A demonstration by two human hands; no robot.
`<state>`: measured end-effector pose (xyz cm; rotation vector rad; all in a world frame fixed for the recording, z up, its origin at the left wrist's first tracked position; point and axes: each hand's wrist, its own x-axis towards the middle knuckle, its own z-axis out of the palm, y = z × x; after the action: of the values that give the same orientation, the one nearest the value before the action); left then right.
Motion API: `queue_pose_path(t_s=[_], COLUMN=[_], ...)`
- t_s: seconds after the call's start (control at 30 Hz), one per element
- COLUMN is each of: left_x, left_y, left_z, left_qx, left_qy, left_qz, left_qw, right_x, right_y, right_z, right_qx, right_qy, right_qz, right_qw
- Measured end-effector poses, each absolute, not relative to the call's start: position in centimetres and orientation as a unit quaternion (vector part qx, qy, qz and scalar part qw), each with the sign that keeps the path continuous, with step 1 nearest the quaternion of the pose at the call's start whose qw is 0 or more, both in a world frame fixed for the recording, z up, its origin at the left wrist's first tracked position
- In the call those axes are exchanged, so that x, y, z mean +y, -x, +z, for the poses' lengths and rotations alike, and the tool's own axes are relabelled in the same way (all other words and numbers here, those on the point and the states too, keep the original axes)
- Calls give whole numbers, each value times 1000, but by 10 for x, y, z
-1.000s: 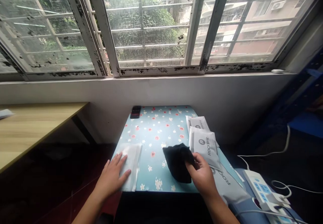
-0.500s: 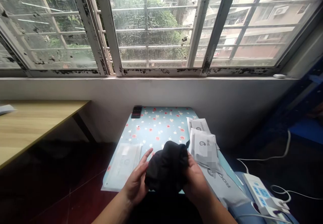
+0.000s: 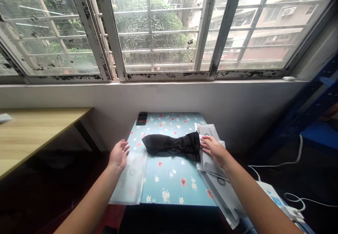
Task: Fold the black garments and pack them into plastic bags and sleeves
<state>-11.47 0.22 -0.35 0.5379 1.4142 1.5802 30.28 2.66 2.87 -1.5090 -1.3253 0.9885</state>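
Note:
A black cloth piece [image 3: 173,145] lies stretched sideways across the flowered table, crumpled and pinched in at its middle. Its exact kind cannot be made out. Off its left end, my left hand [image 3: 120,153] hangs with fingers loosely curled and apart, holding nothing, over a translucent plastic bag [image 3: 130,181]. At the other end, my right hand [image 3: 214,149] is spread with its fingertips right by the cloth's edge; whether they touch it is unclear. Under that hand are white printed plastic bags [image 3: 210,162], overlapping along the table's right side.
The light-blue flowered table [image 3: 171,191] stands against the wall below a barred window. A small dark object [image 3: 142,118] sits at its back left corner. A wooden desk [image 3: 39,128] is at left; a power strip [image 3: 274,198] with cables is at lower right.
The black cloth, bunched between both hands before, now lies spread lengthwise on the table, farther from me. My hands have moved apart and forward, and the left has let go.

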Motion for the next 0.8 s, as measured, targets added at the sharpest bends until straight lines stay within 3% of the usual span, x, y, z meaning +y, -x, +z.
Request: queue_pose_path(t_s=[0.1, 0.2, 0.27, 0.37, 0.43, 0.6, 0.8], left_x=[9, 20, 31, 51, 63, 79, 111], left_y=[127, 122, 114, 103, 99, 103, 119], left_z=[-11, -12, -12, -14, -18, -19, 5], left_qx=[601, 597, 574, 498, 470, 469, 451], left_qy=[-302, -418, -564, -794, -845, -845, -830], left_qz=[624, 567, 477, 265, 181, 150, 100], left_qw=[397, 384, 354, 227, 179, 209, 313], right_x=[24, 24, 29, 43, 52, 71, 129], right_y=[-315, -308, -297, -281, -276, -279, -287], right_z=[26, 30, 32, 34, 36, 44, 56], right_qx=[-607, -722, -778, -810, -814, -786, -678], right_qy=[639, 611, 582, 563, 566, 600, 677], right_qz=[291, 197, 152, 113, 101, 143, 275], right_qw=[373, 257, 183, 114, 80, 43, 80])
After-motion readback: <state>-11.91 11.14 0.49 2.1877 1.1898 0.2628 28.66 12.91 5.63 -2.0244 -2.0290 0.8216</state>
